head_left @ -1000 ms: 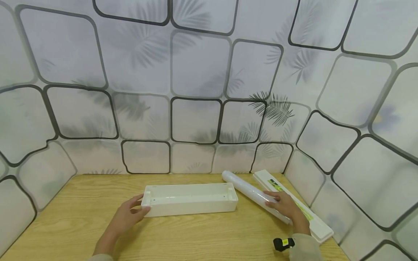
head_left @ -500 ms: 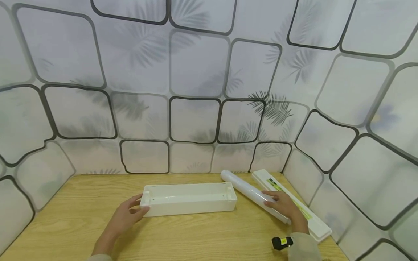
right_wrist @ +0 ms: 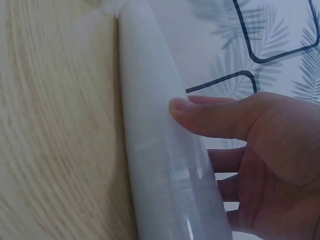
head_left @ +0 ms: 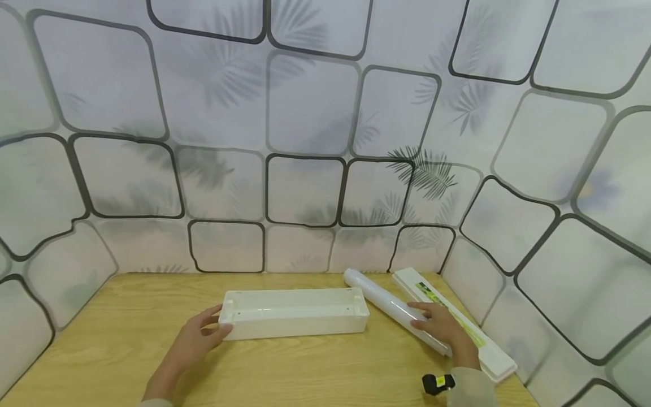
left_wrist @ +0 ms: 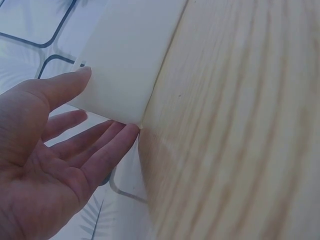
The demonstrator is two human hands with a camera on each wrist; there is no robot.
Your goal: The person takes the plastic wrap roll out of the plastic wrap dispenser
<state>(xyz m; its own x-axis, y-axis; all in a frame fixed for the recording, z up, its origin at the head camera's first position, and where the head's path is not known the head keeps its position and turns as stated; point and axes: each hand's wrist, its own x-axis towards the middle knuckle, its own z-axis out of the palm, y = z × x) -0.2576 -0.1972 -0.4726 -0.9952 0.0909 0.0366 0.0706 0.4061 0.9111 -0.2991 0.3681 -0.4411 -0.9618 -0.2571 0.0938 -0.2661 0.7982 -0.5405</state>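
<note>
A long white box with an open top (head_left: 297, 325) rests on the table. At its left end, my left hand (head_left: 190, 342) grips the corner, thumb on the front face and fingers by the end wall. The left wrist view shows that hand (left_wrist: 55, 150) at the corner of the box (left_wrist: 130, 55). To the right lies a roll of clear plastic film (head_left: 378, 297), set at a slant. My right hand (head_left: 445, 328) holds its near half. In the right wrist view the thumb lies across the film roll (right_wrist: 155, 125), the other fingers partly hidden behind it.
A long narrow white lid or strip (head_left: 500, 359) with a green label lies beyond the roll, close to the right wall. Patterned walls (head_left: 305, 186) bound the wooden table (head_left: 285, 373) at the back and sides. A black device (head_left: 437, 384) is on the right wrist.
</note>
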